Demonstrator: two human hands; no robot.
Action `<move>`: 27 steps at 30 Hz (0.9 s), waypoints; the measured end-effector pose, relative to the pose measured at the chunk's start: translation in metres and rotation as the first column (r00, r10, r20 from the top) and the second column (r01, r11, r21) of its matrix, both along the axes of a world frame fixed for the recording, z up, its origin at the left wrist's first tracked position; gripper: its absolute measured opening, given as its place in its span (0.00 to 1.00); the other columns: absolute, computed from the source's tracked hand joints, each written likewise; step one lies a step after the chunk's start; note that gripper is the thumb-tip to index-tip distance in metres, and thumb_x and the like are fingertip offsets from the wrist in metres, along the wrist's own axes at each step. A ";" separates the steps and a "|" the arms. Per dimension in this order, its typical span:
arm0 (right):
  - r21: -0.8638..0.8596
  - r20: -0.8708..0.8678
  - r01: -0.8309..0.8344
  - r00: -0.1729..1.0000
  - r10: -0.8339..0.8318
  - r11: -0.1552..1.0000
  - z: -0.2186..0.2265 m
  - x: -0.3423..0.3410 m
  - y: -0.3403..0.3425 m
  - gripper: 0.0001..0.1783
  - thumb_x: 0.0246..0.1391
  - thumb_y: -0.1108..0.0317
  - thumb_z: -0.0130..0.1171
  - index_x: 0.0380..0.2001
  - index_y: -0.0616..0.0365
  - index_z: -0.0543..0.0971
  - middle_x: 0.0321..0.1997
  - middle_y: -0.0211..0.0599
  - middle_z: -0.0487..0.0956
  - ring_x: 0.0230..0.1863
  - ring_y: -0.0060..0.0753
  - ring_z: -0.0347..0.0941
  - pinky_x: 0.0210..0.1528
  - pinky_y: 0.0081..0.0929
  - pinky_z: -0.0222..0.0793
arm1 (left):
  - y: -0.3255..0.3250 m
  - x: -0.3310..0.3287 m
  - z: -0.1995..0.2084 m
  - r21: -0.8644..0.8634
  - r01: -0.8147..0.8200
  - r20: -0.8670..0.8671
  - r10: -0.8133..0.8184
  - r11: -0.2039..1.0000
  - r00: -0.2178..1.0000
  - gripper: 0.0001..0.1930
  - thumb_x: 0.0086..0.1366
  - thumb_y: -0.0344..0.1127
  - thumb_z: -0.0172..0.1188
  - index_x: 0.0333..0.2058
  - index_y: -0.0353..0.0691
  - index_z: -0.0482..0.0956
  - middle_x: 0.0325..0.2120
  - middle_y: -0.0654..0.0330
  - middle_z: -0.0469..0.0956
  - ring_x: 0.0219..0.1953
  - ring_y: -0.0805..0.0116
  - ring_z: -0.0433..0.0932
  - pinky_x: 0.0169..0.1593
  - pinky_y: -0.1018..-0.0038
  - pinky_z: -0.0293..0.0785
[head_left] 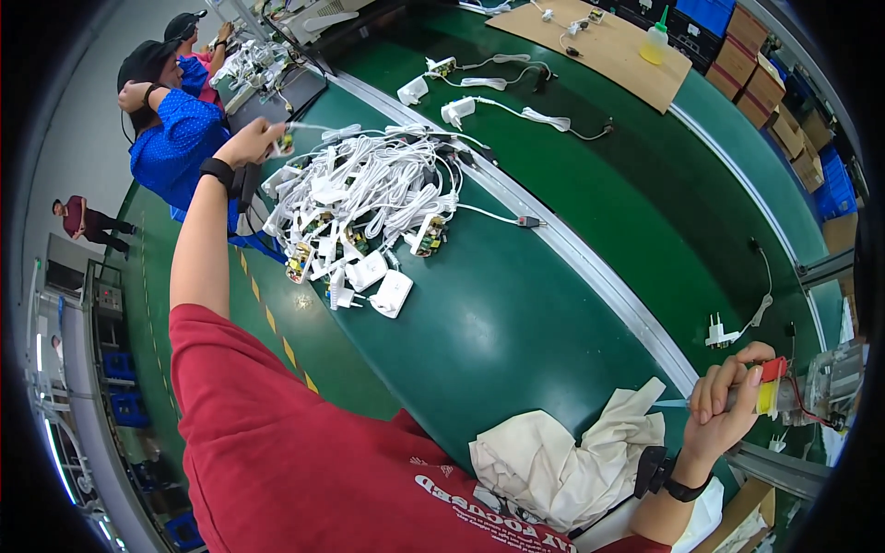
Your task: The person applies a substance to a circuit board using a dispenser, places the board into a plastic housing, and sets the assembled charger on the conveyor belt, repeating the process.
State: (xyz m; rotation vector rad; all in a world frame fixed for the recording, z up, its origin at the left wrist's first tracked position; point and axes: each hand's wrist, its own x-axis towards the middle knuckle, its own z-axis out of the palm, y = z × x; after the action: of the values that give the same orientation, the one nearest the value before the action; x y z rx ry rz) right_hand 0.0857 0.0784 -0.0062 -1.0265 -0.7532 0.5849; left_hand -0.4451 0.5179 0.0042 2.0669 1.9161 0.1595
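Observation:
At the upper left, my left hand [247, 146] is closed on a small circuit board [285, 144] with a white cable trailing from it. Just beside that hand lies a big heap of white charger cables [369, 189], mixed with white plug housings [391, 293] and bare circuit boards [429, 236]. Far to the right, my right hand [724, 394] grips a dispensing syringe [766, 398] with a yellow collar, a red part on top and a clear barrel behind. Its thin pale blue tip points left, over a crumpled cream cloth [562, 465].
A metal rail [590, 263] separates my green bench from a dark green conveyor carrying several chargers with cables [458, 111]. Beyond it lie a brown board [608, 51] and a yellow bottle [654, 46]. Cartons [737, 46] stand at right; co-workers [175, 138] sit at left.

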 end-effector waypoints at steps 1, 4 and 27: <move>0.002 -0.002 0.005 1.000 -0.005 1.000 0.002 0.000 -0.001 0.14 0.64 0.58 0.40 0.39 0.58 0.62 0.09 0.21 0.52 0.07 0.12 0.45 0.07 0.12 0.41 | -0.011 0.020 0.014 0.017 -0.009 0.207 0.005 1.000 0.978 0.23 0.63 0.53 0.52 0.38 0.34 0.71 0.21 0.55 0.77 0.15 0.74 0.68 0.20 0.75 0.66; 0.017 0.011 -0.032 0.999 0.032 0.999 0.004 0.000 -0.002 0.13 0.64 0.58 0.40 0.38 0.58 0.63 0.09 0.21 0.52 0.07 0.12 0.45 0.07 0.12 0.40 | -0.037 0.064 0.049 -0.164 0.216 0.851 0.027 0.963 0.524 0.19 0.68 0.45 0.44 0.47 0.36 0.68 0.31 0.55 0.77 0.16 0.81 0.65 0.17 0.86 0.60; -0.091 0.027 0.006 1.000 -0.003 0.996 0.017 0.006 -0.008 0.12 0.62 0.59 0.43 0.36 0.59 0.64 0.10 0.22 0.54 0.08 0.12 0.46 0.09 0.14 0.42 | -0.259 0.447 0.007 -0.089 0.787 0.996 0.061 0.611 0.066 0.16 0.66 0.36 0.50 0.48 0.38 0.60 0.41 0.56 0.73 0.41 0.65 0.77 0.36 0.71 0.77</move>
State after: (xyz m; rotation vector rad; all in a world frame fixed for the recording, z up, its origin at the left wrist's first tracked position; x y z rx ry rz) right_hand 0.0914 0.0700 0.0106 -1.1214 -0.7534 0.6072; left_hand 0.0017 0.2586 0.0113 1.2236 0.3241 0.4620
